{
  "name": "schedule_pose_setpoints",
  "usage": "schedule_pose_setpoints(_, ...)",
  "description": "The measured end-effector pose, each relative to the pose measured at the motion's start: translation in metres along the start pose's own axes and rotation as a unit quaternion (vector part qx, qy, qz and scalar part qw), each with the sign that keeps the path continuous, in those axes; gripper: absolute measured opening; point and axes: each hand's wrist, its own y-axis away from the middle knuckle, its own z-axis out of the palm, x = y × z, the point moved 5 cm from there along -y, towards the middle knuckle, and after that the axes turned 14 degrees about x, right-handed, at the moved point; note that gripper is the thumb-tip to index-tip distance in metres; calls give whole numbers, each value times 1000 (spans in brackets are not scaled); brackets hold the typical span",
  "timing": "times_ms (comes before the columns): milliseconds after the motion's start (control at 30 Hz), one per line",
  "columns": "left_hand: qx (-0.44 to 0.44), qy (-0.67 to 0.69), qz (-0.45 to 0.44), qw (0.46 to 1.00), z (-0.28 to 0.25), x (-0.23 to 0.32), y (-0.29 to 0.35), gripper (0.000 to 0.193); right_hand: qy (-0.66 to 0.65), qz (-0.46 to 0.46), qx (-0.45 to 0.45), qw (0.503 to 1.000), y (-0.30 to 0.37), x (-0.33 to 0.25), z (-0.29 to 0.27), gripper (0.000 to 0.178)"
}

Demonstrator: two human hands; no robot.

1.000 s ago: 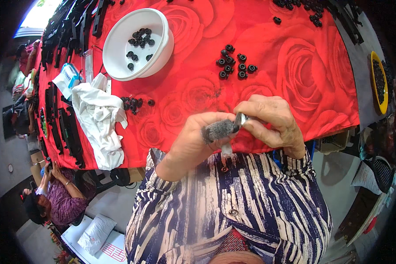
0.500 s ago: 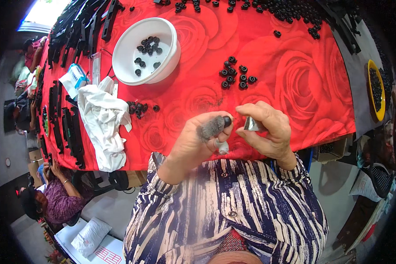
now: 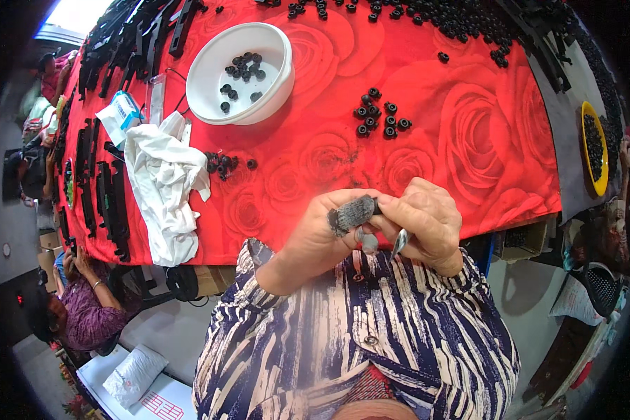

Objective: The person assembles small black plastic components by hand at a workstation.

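My left hand (image 3: 315, 234) is closed in front of my chest, above the near edge of the red cloth. Its thumb appears to be wrapped in a fuzzy, dusty grey cover (image 3: 352, 215), and a paler cover (image 3: 368, 243) sits on another finger. Between its fingertips is a small black round part (image 3: 376, 207), mostly hidden. My right hand (image 3: 427, 220) is closed against the left, its thumb and finger touching that part. A shiny flat metal blade (image 3: 400, 242) sticks out of the right hand's grip. Beyond the hands lies a loose group of similar black parts (image 3: 371, 112).
A white bowl (image 3: 280, 91) holds several black parts. Left of me lie a white cloth (image 3: 161, 189), a blue-white packet (image 3: 122, 112) and long black pieces (image 3: 112, 203). Black parts (image 3: 462, 21) heap at the far edge. A yellow tray (image 3: 602, 183) stands far right. Another person (image 3: 91, 308) sits left.
My right hand has moved left and met the left hand at the black part; the hands were apart before. The blade has turned more edge-on. The whole view has shifted slightly.
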Motion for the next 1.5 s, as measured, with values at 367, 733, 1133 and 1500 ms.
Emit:
schedule_pose_setpoints(367, 50, -7, 117, 992, -8, 9, 5, 26, 17, 5, 25, 1000, 1, -2, -7, 41)
schedule_pose_setpoints(733, 68, -145, 235, 959, 0, 22, 10, 22, -37, 169, -74, 982, -8, 5, -4, 38)
schedule_pose_setpoints(1133, 61, -211, 258, 941, 0, 21, 10, 22, 12, 208, -104, 973, -6, 12, -5, 25)
schedule_pose_setpoints(1500, 72, -227, 240, 941, 0, 21, 6, 18, 26, 213, -116, 970, -3, 18, -4, 23)
